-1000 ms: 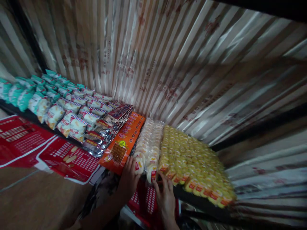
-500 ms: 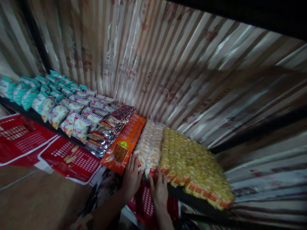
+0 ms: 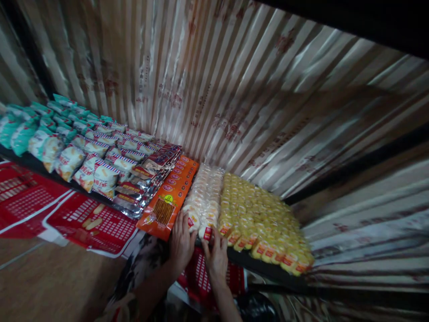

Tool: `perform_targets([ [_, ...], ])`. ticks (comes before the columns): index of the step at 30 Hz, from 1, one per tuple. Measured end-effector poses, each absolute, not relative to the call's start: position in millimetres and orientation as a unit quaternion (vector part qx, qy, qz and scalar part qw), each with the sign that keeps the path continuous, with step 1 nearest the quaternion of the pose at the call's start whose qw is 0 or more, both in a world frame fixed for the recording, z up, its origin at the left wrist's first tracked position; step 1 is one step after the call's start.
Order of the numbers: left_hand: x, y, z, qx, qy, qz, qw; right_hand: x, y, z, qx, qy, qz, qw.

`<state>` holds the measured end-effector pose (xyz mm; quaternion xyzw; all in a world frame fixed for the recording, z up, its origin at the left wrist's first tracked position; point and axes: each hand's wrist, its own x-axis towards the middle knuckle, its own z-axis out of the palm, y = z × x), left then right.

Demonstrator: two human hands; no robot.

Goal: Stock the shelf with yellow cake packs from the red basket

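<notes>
Both hands rest at the front edge of a shelf (image 3: pixel 268 267) packed with snack packets. My left hand (image 3: pixel 181 242) lies with fingers stretched against the front of a row of pale round packets (image 3: pixel 205 202), next to an orange packet row (image 3: pixel 169 199). My right hand (image 3: pixel 216 252) presses its fingers on the frontmost pale packet with a red label (image 3: pixel 207 232). To its right lies a wide block of yellow packets (image 3: pixel 259 219).
Further left on the shelf are silver-red packets (image 3: pixel 144 176), white-red packets (image 3: pixel 97 165) and teal packets (image 3: pixel 30 127). Corrugated metal sheeting (image 3: pixel 234 89) forms the back and right walls. Red printed sheets (image 3: pixel 90 223) hang below the shelf over a brown floor (image 3: pixel 56 286).
The two hands have drawn closer together at the front of the pale packet row. The view has shifted slightly, with the shelf sitting a little further left.
</notes>
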<state>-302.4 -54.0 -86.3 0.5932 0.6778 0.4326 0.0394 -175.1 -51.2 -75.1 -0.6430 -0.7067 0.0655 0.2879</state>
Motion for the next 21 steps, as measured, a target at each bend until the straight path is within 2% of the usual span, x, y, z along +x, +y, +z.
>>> perform_targets([
  [5, -304.6, -52.0, -83.7, 0.607, 0.676, 0.418, -0.007, -179.3, -48.2, -78.4, -0.638, -0.708, 0.008, 0.301],
  [13, -302.1, -46.5, -88.5, 0.607, 0.685, 0.401, -0.044, -184.8, -46.0, -75.9, -0.650, -0.700, -0.015, 0.294],
  [21, -303.5, -50.7, -84.8, 0.618, 0.668, 0.414, -0.024, -187.9, -46.7, -74.8, -0.648, -0.694, -0.021, 0.314],
])
